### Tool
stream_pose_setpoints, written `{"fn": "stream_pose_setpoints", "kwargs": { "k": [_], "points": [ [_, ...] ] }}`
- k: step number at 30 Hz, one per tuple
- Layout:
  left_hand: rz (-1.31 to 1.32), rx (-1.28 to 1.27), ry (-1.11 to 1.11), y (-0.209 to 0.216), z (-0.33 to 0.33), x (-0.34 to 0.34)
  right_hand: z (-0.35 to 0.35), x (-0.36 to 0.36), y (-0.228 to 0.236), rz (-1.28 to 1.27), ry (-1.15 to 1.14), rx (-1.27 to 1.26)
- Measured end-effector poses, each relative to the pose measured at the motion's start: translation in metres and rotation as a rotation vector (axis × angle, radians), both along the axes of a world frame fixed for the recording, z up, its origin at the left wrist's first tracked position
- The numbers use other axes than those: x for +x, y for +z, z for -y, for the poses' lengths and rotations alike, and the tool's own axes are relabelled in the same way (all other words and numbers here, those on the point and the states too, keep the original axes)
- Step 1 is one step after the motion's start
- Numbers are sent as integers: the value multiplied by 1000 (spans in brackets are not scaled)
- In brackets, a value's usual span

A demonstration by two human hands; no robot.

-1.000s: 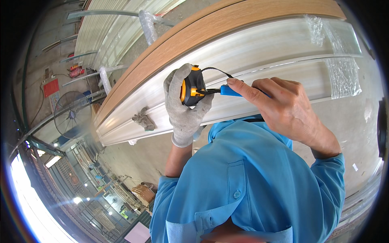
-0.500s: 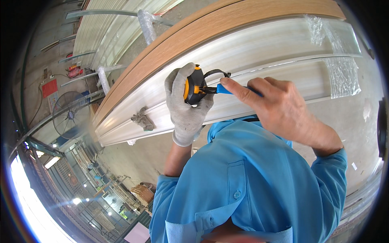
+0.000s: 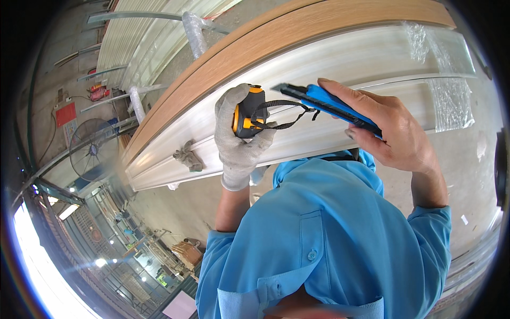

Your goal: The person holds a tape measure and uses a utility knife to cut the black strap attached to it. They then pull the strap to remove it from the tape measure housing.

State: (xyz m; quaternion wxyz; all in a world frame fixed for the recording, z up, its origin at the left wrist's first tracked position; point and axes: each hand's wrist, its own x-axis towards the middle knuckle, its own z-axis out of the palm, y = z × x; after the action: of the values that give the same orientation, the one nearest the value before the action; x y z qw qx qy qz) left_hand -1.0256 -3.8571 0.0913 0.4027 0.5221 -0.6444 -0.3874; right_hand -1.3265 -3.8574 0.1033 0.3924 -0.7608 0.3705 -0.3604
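blue cutter [image 3: 340, 108]: goes from nearly level, front end in at the black strap [image 3: 283, 127], to tilted, dark front end up and left above it; more of its length shows
right hand [image 3: 396, 133]: shifts right, grip turned, a fingertip now visible below the cutter
strap shape: changes from a raised arc to a wider drooping loop
tape measure [image 3: 250, 112]: slightly left of its last spot, angled a bit differently

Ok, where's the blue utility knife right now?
In the head view, right of centre, the blue utility knife is in the right hand, just right of the tape measure.
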Motion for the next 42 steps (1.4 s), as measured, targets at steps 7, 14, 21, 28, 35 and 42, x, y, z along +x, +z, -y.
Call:
{"fn": "stream_pose_setpoints", "kwargs": {
  "k": [7,14,21,28,35,42],
  "points": [
    [-102,45,-34,2,0,-1,-9,0,-3,154,46,145],
    [-83,-45,-68,1,-1,-1,-17,0,-11,174,48,112],
    [-4,-168,-77,2,3,4,-23,-1,-19,184,58,151],
    [53,-186,2,7,1,-2,-32,7,-24,134,29,-69],
    [154,-228,16,8,1,-7,-36,21,-29,36,-89,-232],
    [204,-241,13,12,2,-11,-37,23,-26,-113,-139,-302]
  ]
}}
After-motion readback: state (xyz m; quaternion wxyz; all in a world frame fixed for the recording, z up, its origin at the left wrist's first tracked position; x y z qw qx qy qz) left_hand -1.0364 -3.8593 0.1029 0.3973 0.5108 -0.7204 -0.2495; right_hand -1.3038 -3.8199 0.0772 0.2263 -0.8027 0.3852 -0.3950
